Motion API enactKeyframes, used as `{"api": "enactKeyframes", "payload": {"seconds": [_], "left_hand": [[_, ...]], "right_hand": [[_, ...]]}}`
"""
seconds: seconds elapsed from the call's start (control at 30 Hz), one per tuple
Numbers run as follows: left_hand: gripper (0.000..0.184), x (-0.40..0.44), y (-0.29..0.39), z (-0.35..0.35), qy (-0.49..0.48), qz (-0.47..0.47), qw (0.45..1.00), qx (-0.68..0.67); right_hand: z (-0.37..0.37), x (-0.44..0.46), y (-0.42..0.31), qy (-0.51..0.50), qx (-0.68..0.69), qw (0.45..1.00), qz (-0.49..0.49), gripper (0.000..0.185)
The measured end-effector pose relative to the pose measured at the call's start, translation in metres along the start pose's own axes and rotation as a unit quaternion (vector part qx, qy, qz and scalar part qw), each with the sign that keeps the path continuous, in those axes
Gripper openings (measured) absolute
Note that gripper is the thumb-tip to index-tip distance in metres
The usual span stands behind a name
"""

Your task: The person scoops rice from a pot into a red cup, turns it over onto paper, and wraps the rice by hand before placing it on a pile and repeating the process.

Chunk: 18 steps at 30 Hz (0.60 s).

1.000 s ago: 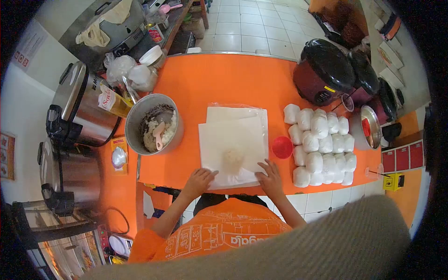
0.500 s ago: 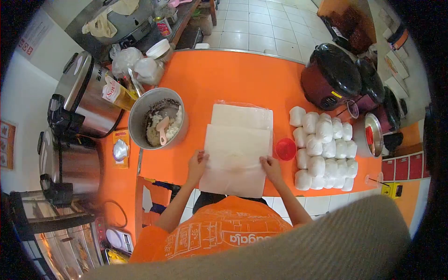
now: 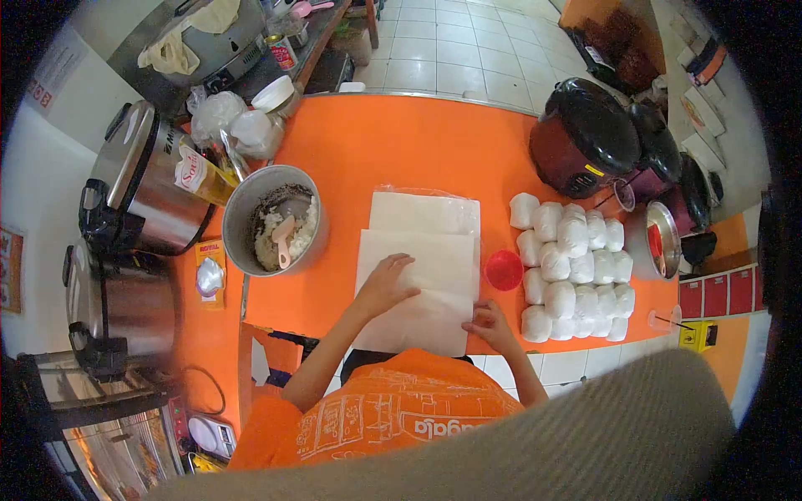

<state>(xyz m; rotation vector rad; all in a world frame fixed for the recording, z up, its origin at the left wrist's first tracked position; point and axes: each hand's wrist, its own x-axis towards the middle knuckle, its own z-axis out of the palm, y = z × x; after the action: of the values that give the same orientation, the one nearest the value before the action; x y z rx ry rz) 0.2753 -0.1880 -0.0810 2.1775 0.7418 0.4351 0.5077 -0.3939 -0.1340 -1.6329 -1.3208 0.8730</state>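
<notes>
A stack of off-white wrapping paper sheets lies on the orange table in front of me, the top ones shifted toward my body. My left hand lies over the paper, thumb and fingers spread, holding nothing. At the right edge of the lower sheets, my right hand has its fingers bent and pinched on the paper. Just right of the stack is a small red bowl. To the left stands a metal pot of white rice with a pale pink rice paddle in it.
White wrapped bundles are piled at the right. Behind them stand dark rice cookers and a metal pot. Large steel cookers, an oil pouch and plastic bags line the left side.
My left hand has left the paper's left edge and moved right, opening over the sheets. My right hand has slid down along the right edge toward my body.
</notes>
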Motion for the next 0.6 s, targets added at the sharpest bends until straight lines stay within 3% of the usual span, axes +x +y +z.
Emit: {"api": "enactKeyframes", "payload": {"seconds": [0.03,0.1,0.17,0.27,0.37,0.47,0.6], "left_hand": [[0.065,0.002,-0.004,0.004,-0.008,-0.012,1.0,0.004],[0.066,0.001,-0.012,0.009,-0.001,-0.022,1.0,0.015],[0.067,0.0,-0.014,0.009,0.003,-0.021,1.0,0.023],[0.067,0.0,-0.012,0.009,0.001,-0.008,0.999,0.032],[0.066,0.0,-0.009,0.007,0.002,-0.001,0.998,0.06],[0.066,-0.001,-0.013,0.006,0.004,0.009,0.997,0.079],[0.067,-0.005,-0.014,0.005,-0.004,0.012,0.996,0.087]], "right_hand": [[-0.004,0.008,0.0,-0.038,0.011,0.998,-0.038,0.037],[-0.009,0.026,-0.007,-0.071,0.077,0.994,0.008,0.041],[-0.008,0.053,-0.049,-0.058,0.183,0.966,0.175,0.046],[0.012,0.104,-0.03,0.113,0.065,0.987,0.098,0.056],[0.008,0.14,-0.053,0.149,-0.073,0.974,0.155,0.062],[0.011,0.151,-0.028,0.189,-0.29,0.938,0.028,0.073],[0.002,0.129,-0.052,0.132,-0.174,0.971,0.099,0.074]]}}
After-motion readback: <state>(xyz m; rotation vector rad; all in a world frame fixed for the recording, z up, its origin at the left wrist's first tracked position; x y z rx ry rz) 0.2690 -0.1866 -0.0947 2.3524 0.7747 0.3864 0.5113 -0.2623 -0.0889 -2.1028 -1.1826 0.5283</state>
